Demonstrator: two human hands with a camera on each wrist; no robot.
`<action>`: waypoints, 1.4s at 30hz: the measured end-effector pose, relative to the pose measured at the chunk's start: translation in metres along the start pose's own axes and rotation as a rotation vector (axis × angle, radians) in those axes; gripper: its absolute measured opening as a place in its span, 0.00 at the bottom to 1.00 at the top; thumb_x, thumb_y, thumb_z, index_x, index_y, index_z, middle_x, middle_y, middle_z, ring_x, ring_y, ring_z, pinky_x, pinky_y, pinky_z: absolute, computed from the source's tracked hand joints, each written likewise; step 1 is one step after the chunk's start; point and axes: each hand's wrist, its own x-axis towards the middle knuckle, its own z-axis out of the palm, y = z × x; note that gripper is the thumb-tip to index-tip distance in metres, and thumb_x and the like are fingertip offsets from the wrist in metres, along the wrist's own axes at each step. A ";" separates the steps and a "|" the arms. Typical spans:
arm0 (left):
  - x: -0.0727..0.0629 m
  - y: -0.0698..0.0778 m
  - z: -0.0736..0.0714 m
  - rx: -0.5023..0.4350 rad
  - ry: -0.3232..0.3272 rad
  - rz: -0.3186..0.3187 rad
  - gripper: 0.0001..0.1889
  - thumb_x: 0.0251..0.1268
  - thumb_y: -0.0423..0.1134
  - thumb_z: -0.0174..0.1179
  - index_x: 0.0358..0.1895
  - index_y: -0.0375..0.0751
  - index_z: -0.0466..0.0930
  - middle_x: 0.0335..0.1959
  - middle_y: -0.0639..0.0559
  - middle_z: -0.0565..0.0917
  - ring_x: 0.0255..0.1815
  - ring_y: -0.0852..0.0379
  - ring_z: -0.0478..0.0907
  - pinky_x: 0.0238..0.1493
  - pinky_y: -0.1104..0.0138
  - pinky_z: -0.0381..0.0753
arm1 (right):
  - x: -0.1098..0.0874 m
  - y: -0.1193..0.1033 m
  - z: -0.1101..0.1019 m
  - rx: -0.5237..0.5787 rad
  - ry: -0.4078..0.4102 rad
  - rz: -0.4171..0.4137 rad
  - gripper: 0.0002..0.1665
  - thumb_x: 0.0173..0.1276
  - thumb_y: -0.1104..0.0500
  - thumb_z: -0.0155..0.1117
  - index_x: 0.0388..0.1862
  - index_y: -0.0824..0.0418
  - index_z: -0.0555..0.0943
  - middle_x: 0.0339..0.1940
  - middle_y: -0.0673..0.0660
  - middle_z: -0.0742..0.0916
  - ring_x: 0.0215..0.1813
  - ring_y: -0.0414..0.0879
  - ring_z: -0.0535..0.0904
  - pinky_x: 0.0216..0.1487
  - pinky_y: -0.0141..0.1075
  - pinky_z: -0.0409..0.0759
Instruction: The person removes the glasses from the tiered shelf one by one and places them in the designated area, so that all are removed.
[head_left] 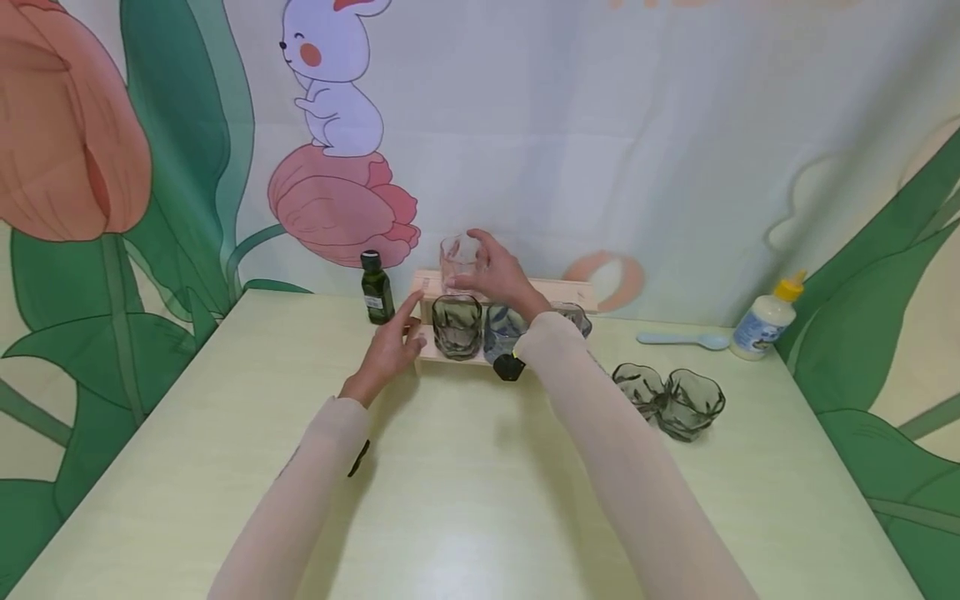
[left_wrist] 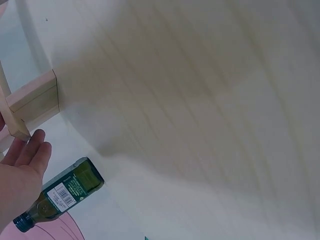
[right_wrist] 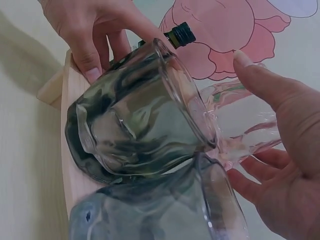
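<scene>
My right hand point(head_left: 504, 275) holds a clear pink glass point(head_left: 454, 260) over the left part of the upper shelf of a small two-tier wooden rack point(head_left: 562, 292). In the right wrist view its thumb and fingers lie on either side of the pink glass point(right_wrist: 245, 115). My left hand point(head_left: 388, 343) grips the rack's left end, thumb on the lower board and index finger reaching toward the upper one. On the lower tier stand a smoky grey glass point(head_left: 457, 329) and a bluish glass point(head_left: 498, 329). A further dark glass point(head_left: 577, 317) is partly hidden behind my right sleeve.
A green bottle point(head_left: 377, 287) stands just left of the rack. Two smoky glasses point(head_left: 692, 404) sit side by side on the table at right. Behind them are a light blue spoon point(head_left: 682, 340) and a white bottle with a yellow cap point(head_left: 765, 321). A printed curtain point(head_left: 525, 150) hangs behind.
</scene>
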 end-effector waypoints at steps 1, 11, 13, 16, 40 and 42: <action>0.000 0.000 0.000 -0.002 0.001 0.003 0.43 0.68 0.29 0.59 0.80 0.58 0.49 0.61 0.33 0.80 0.66 0.34 0.76 0.68 0.44 0.71 | 0.000 0.000 0.001 -0.002 -0.005 0.009 0.56 0.61 0.48 0.75 0.81 0.49 0.53 0.73 0.66 0.71 0.75 0.59 0.67 0.70 0.55 0.70; 0.000 -0.001 0.001 0.006 0.012 0.004 0.43 0.68 0.28 0.59 0.80 0.58 0.49 0.62 0.34 0.80 0.65 0.35 0.76 0.68 0.45 0.72 | 0.007 -0.001 0.007 -0.009 -0.001 0.029 0.56 0.62 0.50 0.75 0.81 0.50 0.52 0.74 0.67 0.71 0.73 0.59 0.69 0.69 0.55 0.72; -0.001 0.000 0.000 0.006 0.012 0.002 0.43 0.68 0.28 0.59 0.80 0.58 0.49 0.61 0.34 0.80 0.66 0.35 0.76 0.68 0.45 0.72 | 0.008 -0.001 0.007 -0.006 0.003 0.034 0.57 0.62 0.50 0.75 0.82 0.49 0.51 0.74 0.67 0.71 0.73 0.59 0.70 0.69 0.55 0.72; -0.001 0.001 0.001 0.009 0.012 -0.006 0.43 0.68 0.28 0.59 0.80 0.59 0.49 0.61 0.34 0.80 0.66 0.36 0.76 0.68 0.45 0.72 | 0.008 -0.001 0.007 -0.013 -0.002 0.036 0.58 0.62 0.50 0.75 0.82 0.48 0.49 0.73 0.67 0.72 0.72 0.59 0.70 0.68 0.55 0.72; 0.000 0.000 0.001 0.008 0.008 -0.030 0.43 0.69 0.29 0.58 0.80 0.61 0.48 0.63 0.35 0.79 0.67 0.36 0.75 0.69 0.45 0.70 | 0.013 -0.003 0.010 0.012 0.018 0.036 0.59 0.57 0.51 0.79 0.80 0.49 0.54 0.65 0.66 0.77 0.63 0.57 0.76 0.62 0.52 0.78; 0.000 0.000 0.001 0.002 0.011 -0.024 0.43 0.69 0.28 0.59 0.80 0.60 0.49 0.62 0.35 0.79 0.67 0.37 0.75 0.69 0.45 0.70 | 0.013 -0.003 0.010 0.005 0.024 0.033 0.58 0.57 0.51 0.79 0.80 0.49 0.55 0.64 0.65 0.78 0.62 0.57 0.76 0.61 0.52 0.78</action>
